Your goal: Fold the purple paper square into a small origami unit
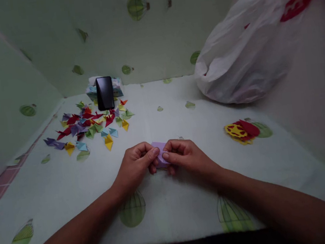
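Note:
A small piece of purple paper is pinched between both my hands over the middle of the table. My left hand grips its left side with closed fingers. My right hand grips its right side, thumb pressed on top. Most of the paper is hidden by my fingers. A heap of folded paper pieces in red, purple, yellow, blue and green lies at the back left.
A black phone stands upright against a tissue pack behind the heap. A small stack of red and yellow paper sheets lies at the right. A big white plastic bag fills the back right corner.

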Tool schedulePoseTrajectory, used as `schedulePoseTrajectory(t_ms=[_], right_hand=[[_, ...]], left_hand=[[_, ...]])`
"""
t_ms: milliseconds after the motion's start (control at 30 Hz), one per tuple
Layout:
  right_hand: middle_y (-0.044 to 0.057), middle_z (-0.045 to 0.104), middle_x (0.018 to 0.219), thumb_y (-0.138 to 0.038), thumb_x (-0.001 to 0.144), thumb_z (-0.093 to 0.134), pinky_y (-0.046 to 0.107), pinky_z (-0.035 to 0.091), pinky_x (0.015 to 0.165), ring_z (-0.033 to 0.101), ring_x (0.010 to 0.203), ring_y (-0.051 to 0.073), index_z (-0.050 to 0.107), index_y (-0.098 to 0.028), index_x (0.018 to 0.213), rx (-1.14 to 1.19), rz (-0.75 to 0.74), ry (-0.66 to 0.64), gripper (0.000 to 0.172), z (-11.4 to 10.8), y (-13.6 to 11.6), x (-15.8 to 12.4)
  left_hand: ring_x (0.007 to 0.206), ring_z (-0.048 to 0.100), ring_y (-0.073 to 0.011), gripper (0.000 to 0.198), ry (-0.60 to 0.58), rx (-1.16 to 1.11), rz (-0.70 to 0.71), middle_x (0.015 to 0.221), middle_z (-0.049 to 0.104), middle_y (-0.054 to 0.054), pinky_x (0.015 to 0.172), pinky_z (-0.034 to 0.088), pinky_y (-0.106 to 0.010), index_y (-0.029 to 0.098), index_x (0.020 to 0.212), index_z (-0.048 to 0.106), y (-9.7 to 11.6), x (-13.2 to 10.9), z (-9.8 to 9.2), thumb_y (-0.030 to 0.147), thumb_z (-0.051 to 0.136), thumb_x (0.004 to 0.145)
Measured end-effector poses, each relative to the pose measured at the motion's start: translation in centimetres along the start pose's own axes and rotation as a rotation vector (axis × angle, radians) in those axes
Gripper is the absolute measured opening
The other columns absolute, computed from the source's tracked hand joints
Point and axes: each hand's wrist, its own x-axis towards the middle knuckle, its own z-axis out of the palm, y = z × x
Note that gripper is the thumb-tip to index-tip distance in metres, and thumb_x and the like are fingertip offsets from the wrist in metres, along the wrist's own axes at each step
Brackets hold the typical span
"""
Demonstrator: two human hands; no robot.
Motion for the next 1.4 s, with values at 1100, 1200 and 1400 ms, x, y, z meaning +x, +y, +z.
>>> schedulePoseTrajectory(t_ms=[1100,1200,1400], right_hand=[[-0.008,0.054,0.055,-0.016,0.084,0.067,0.017,0.038,0.049,0.052,0.047,0.005,0.056,-0.016,0.074,0.048,-0.114,0.022,0.015,0.0,2.5,2.1],[-0.007,0.057,0.058,-0.027,0.081,0.074,0.018,0.041,0.05,0.055,0.05,0.006,0.057,-0.015,0.075,0.094,-0.09,-0.019,0.022,0.0,2.6,2.1],[-0.006,0.059,0.058,-0.03,0.082,0.074,0.019,0.041,0.048,0.054,0.047,0.006,0.057,-0.015,0.075,0.182,-0.078,-0.051,0.023,0.0,2.6,2.0]], left_hand=[[0.064,0.06,-0.0185,0.04,0.014,0.451,0.216,0.066,0.065,0.0,0.063,0.047,-0.025,0.02,0.072,0.063,-0.5,0.5,-0.8,0.057,0.055,0.087],[0.065,0.062,-0.0189,0.041,0.006,0.49,0.211,0.065,0.066,0.0,0.064,0.048,-0.025,0.021,0.072,0.063,-0.5,0.4,-0.9,0.058,0.055,0.087],[0.067,0.062,-0.0197,0.04,0.026,0.461,0.207,0.068,0.066,0.0,0.064,0.049,-0.025,0.022,0.073,0.062,-1.2,0.5,-1.2,0.059,0.055,0.088]])
